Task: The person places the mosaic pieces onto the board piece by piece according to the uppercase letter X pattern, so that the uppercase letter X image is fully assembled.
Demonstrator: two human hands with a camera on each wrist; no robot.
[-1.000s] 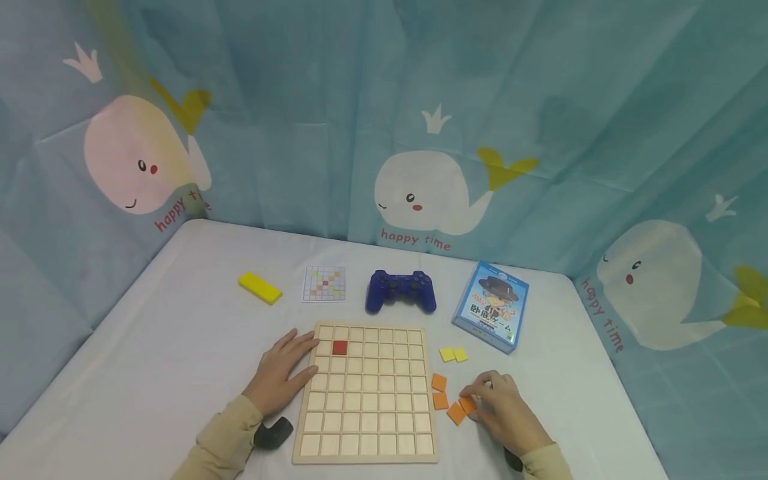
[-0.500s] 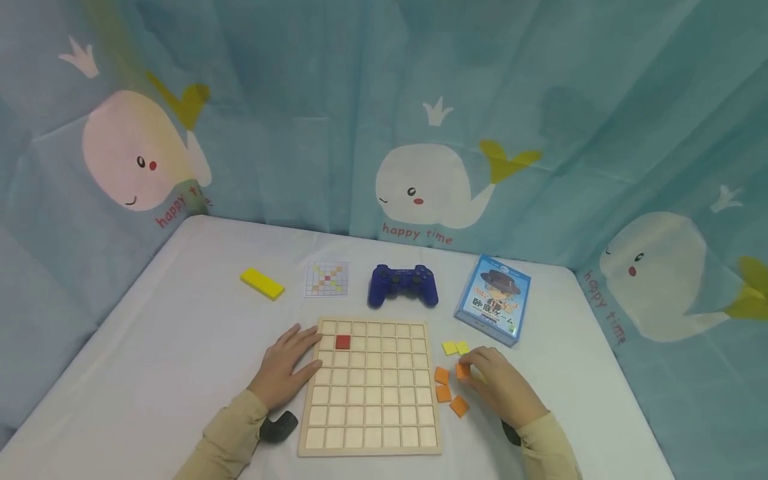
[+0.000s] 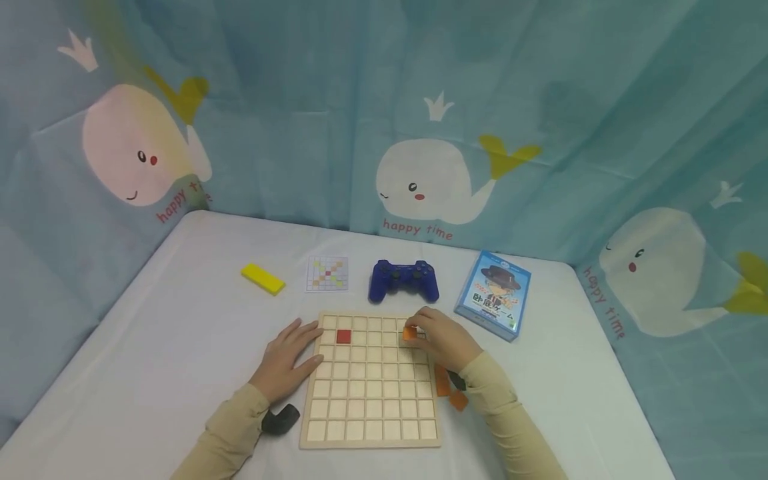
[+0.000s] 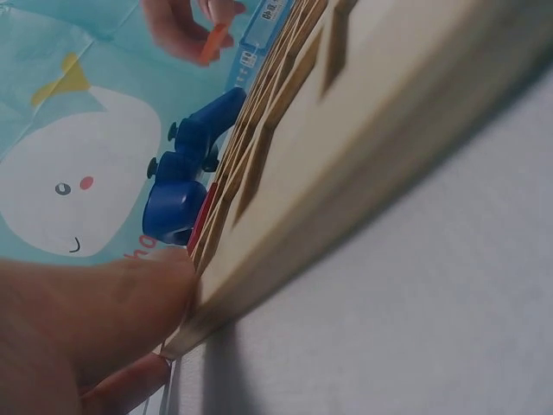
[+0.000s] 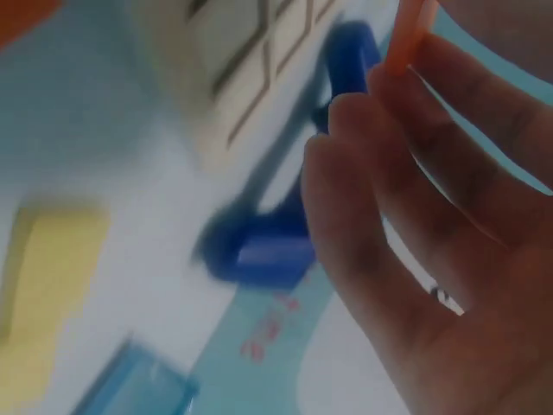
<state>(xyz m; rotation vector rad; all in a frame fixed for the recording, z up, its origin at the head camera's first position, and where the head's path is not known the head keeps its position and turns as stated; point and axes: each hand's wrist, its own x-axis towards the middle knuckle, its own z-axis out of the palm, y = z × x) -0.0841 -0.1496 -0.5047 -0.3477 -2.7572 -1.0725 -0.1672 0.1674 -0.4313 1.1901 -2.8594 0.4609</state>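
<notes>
A wooden grid board point(image 3: 366, 408) lies on the table with one red tile point(image 3: 344, 337) in a cell near its upper left. My left hand point(image 3: 287, 363) rests at the board's left edge, its fingers fairly straight and touching the frame. Over the board's upper right cells, my right hand point(image 3: 447, 339) pinches an orange tile point(image 3: 409, 333) between thumb and fingers. The left wrist view shows that orange tile point(image 4: 212, 45) tilted and held above the board. Loose orange tiles point(image 3: 459, 400) lie by the board's right edge, partly covered by the right arm.
Behind the board are a yellow block point(image 3: 263, 279), a printed grid card point(image 3: 327, 274), a blue game controller point(image 3: 404, 281) and a blue box point(image 3: 495, 295). Two yellow tiles point(image 5: 54, 268), blurred in the right wrist view, are hidden in the head view. A whale-print curtain point(image 3: 276, 160) surrounds the table.
My right hand picked an orange tile from the loose ones and carried it left and away from me, over the board's upper right. The left hand stays at the board's edge.
</notes>
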